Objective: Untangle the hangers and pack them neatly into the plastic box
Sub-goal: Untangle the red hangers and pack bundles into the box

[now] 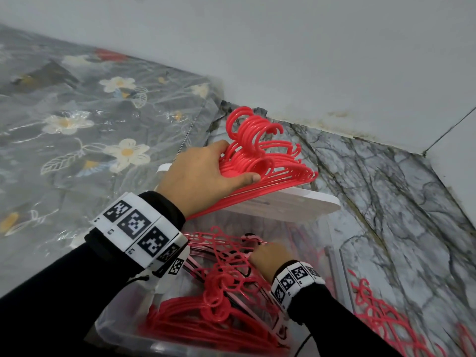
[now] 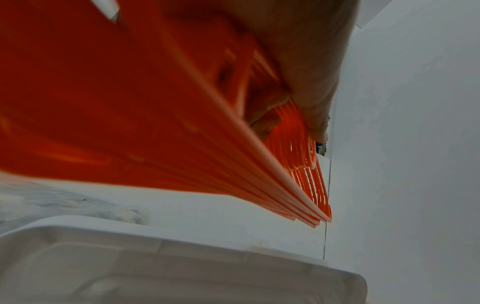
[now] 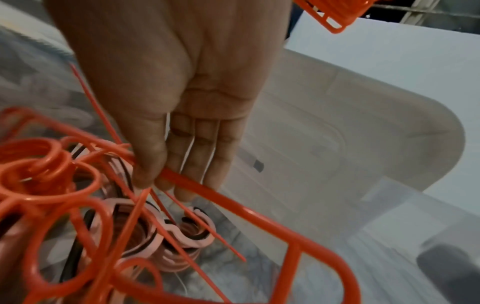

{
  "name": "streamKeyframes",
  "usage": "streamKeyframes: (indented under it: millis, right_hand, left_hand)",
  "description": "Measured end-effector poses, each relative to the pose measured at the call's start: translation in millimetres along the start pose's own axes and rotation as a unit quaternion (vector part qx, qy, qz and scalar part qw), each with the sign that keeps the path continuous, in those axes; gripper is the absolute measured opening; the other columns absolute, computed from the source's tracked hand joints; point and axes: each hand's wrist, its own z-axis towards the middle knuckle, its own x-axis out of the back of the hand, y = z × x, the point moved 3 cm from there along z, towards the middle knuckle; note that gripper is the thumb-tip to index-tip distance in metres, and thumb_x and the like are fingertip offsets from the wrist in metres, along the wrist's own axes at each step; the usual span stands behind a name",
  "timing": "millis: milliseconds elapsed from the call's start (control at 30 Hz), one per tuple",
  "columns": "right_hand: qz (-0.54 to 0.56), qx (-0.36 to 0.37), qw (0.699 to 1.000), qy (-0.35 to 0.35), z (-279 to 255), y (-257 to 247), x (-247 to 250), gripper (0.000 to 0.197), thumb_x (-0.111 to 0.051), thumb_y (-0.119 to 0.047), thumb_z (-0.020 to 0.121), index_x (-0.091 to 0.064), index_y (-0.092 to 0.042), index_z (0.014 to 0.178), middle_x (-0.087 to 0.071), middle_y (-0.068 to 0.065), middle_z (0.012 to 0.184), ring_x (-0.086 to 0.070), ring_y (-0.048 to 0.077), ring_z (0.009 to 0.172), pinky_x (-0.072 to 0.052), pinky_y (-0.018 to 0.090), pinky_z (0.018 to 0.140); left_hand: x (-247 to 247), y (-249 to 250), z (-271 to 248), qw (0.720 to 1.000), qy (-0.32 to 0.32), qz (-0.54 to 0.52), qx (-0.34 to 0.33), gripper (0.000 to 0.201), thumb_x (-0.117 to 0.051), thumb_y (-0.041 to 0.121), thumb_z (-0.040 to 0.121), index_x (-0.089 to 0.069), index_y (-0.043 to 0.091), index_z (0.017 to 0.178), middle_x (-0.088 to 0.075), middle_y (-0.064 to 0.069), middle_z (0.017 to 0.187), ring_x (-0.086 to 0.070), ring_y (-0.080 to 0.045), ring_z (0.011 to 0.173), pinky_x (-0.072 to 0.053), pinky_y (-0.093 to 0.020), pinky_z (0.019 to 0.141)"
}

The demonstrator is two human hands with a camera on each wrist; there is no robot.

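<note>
The left hand (image 1: 206, 171) grips a stacked bundle of red hangers (image 1: 268, 161) near the necks, thumb across the top and fingers curled beneath, with the hooks fanning up toward 12 o'clock. The bundle hangs above the white lid (image 1: 296, 202) that leans at the far end of the clear plastic box (image 1: 113, 328). The left wrist view shows the hanger bars lying parallel and close-packed, so this bundle looks already sorted.

The right hand (image 1: 265, 256) is down in the box at about 5 o'clock from the left, and its thumb and fingertips (image 3: 145, 176) pinch a bar of a red lattice hanger (image 3: 259, 214) that lies across a jumble of red hooks, with pale pink hangers (image 3: 166, 236) beneath. More red lattice hangers (image 1: 381, 315) lie on the marbled floor (image 1: 386, 176) at 3 o'clock of the box.

The step in hand appears to be clearing room in the box for the bundle. To do it well, the right hand should lift the lattice hanger straight along its plane, watching for hooks threaded through its openings, rather than tugging sideways, which would likely drag the whole jumble. The left hand needs firm pressure at the necks so the stack does not splay. Lay the bundle flat, hooks all pointing one way, along one long wall.
</note>
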Motion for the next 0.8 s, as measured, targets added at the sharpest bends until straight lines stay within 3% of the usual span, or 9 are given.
streamKeyframes:
  millis: [167, 267, 467, 533, 633, 700, 800]
  right_hand:
    - [-0.009, -0.032, 0.996, 0.086, -8.1, 3.3, 24.6, 0.030, -0.039, -0.006, 0.094, -0.060, -0.010, 0.116, -0.063, 0.010, 0.118, -0.062, 0.032, 0.108, -0.048, 0.040, 0.082]
    - [-0.009, -0.040, 0.997, 0.069, -13.6, 8.4, 31.0, 0.027, -0.042, -0.006, 0.093, -0.062, -0.009, 0.110, -0.065, 0.012, 0.114, -0.063, 0.032, 0.107, -0.048, 0.040, 0.082]
    - [0.056, -0.064, 0.996, 0.027, -16.1, 13.4, 7.2, 0.042, -0.039, 0.001, 0.092, -0.044, -0.007, 0.133, -0.055, 0.016, 0.128, -0.056, 0.034, 0.116, -0.045, 0.043, 0.091]
    - [0.067, -0.060, 0.996, 0.028, -13.1, 8.2, -3.2, 0.039, -0.041, -0.005, 0.092, -0.046, -0.007, 0.131, -0.053, 0.016, 0.130, -0.055, 0.034, 0.117, -0.045, 0.044, 0.093]
    - [0.079, -0.020, 0.997, -0.012, -10.9, -5.4, -21.6, 0.035, -0.050, -0.026, 0.091, -0.054, -0.009, 0.121, -0.060, 0.018, 0.121, -0.058, 0.035, 0.112, -0.048, 0.044, 0.091]
    - [0.099, 0.003, 0.995, -0.031, -8.2, -15.3, -33.1, 0.043, -0.055, -0.035, 0.088, -0.050, -0.009, 0.122, -0.061, 0.020, 0.119, -0.059, 0.037, 0.109, -0.048, 0.044, 0.088]
    - [0.097, 0.003, 0.995, -0.026, -0.2, -27.1, -41.4, 0.051, -0.055, -0.035, 0.090, -0.041, -0.005, 0.129, -0.060, 0.021, 0.119, -0.059, 0.039, 0.107, -0.048, 0.045, 0.084]
  left_hand:
    - [2.1, 0.2, -0.1, 1.000, 0.008, -0.003, -0.001, 0.081, -0.039, 0.090, 0.056, -0.060, 0.024, 0.099, -0.065, 0.007, 0.075, -0.061, -0.012, 0.070, -0.049, -0.034, 0.067]
    - [3.4, -0.4, 0.1, 1.000, 0.009, -0.007, 0.001, 0.080, -0.040, 0.089, 0.057, -0.060, 0.025, 0.099, -0.065, 0.008, 0.075, -0.061, -0.011, 0.071, -0.049, -0.032, 0.067]
    - [4.0, -0.8, -0.9, 1.000, 0.007, -0.003, 0.000, 0.080, -0.039, 0.090, 0.057, -0.059, 0.025, 0.100, -0.066, 0.007, 0.078, -0.062, -0.014, 0.073, -0.051, -0.035, 0.070]
    - [4.0, -0.6, -1.3, 1.000, 0.009, 0.001, -0.001, 0.081, -0.039, 0.090, 0.056, -0.059, 0.026, 0.101, -0.066, 0.007, 0.078, -0.062, -0.015, 0.073, -0.050, -0.035, 0.069]
    - [3.1, -0.4, -1.2, 1.000, 0.005, 0.003, -0.004, 0.081, -0.038, 0.090, 0.057, -0.060, 0.026, 0.101, -0.065, 0.008, 0.078, -0.062, -0.014, 0.074, -0.049, -0.033, 0.068]
    - [2.3, -0.3, -0.7, 1.000, -0.001, 0.006, -0.006, 0.081, -0.038, 0.090, 0.057, -0.060, 0.026, 0.102, -0.066, 0.008, 0.079, -0.062, -0.015, 0.075, -0.050, -0.033, 0.069]
    - [1.5, 0.4, -0.9, 1.000, -0.003, 0.009, -0.008, 0.079, -0.039, 0.089, 0.058, -0.060, 0.026, 0.101, -0.065, 0.007, 0.079, -0.062, -0.016, 0.075, -0.050, -0.035, 0.070]
